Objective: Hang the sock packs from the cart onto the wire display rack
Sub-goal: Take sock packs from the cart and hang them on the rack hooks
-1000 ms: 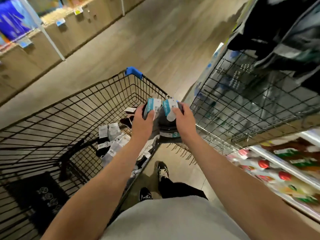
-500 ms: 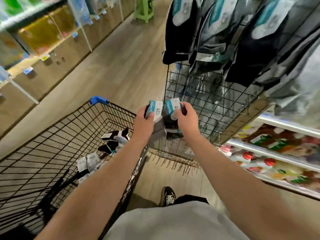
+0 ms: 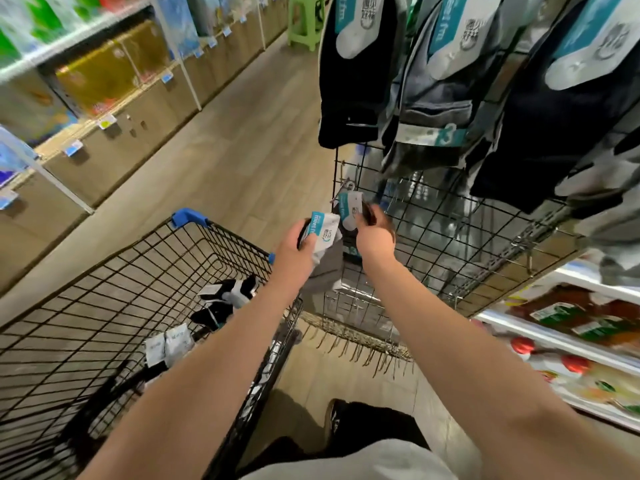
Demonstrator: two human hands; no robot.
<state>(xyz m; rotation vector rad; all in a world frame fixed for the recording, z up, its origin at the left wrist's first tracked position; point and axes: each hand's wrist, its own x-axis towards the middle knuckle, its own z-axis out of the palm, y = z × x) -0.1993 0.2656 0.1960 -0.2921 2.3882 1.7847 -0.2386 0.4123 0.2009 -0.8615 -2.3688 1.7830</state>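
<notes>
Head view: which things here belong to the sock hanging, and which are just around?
Job: sock pack in left hand; sock pack in right hand; left hand; right hand; loose packs in cart; cart; wire display rack; packs already hung.

Just around: green stool; drink bottles; opposite shelves.

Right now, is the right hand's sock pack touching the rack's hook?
Cannot tell. In the head view the sock pack overlaps the hook, but blur hides any contact.
</notes>
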